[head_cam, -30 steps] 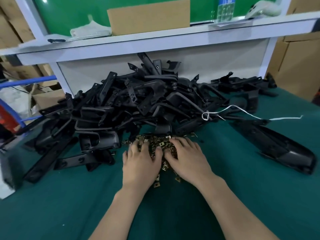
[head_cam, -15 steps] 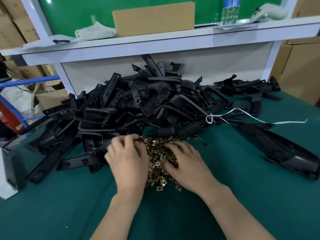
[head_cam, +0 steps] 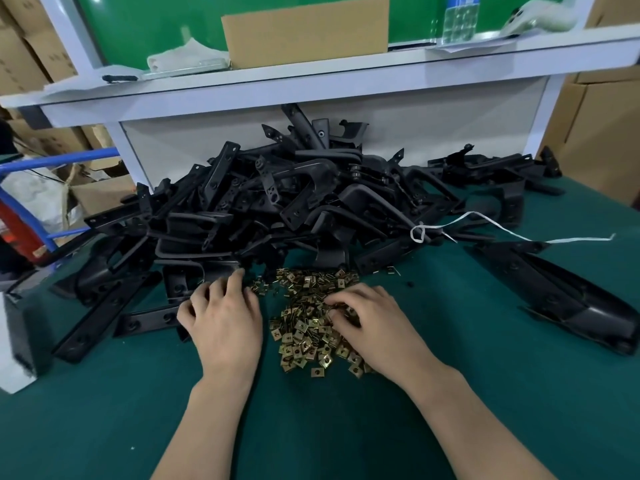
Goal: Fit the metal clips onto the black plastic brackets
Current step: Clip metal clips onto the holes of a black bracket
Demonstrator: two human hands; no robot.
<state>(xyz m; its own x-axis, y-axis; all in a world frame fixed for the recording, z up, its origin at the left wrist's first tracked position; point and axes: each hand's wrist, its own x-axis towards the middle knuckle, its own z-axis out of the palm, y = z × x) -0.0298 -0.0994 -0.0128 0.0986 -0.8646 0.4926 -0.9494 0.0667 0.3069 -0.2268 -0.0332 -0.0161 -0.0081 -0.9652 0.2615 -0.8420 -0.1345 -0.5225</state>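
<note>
- A green-topped desk (head_cam: 485, 410) fills the lower half of the view, with both of the person's forearms reaching in from the near edge.
- A white shelf (head_cam: 311, 88) runs along the far side of the desk, and a cardboard box (head_cam: 304, 29) stands on it.
- The black plastic brackets (head_cam: 294, 209) lie in a loose heap against the base of the shelf, spreading from the left edge to the far right.
- One long black moulding (head_cam: 561, 299) lies apart on the right of the desk.
- The left hand (head_cam: 223, 323) rests palm down just left of the clips, fingers loosely bent, its fingertips touching the nearest bracket, with nothing seen in its grasp.
- The right hand (head_cam: 377, 330) rests on the clips with fingers curled into them; whether it grips any cannot be told.
- The metal clips (head_cam: 304, 334), brass-coloured, lie in a small pile on the desk between the hands, just in front of the brackets.
- A white string (head_cam: 485, 220) trails over the right side of the heap.
</note>
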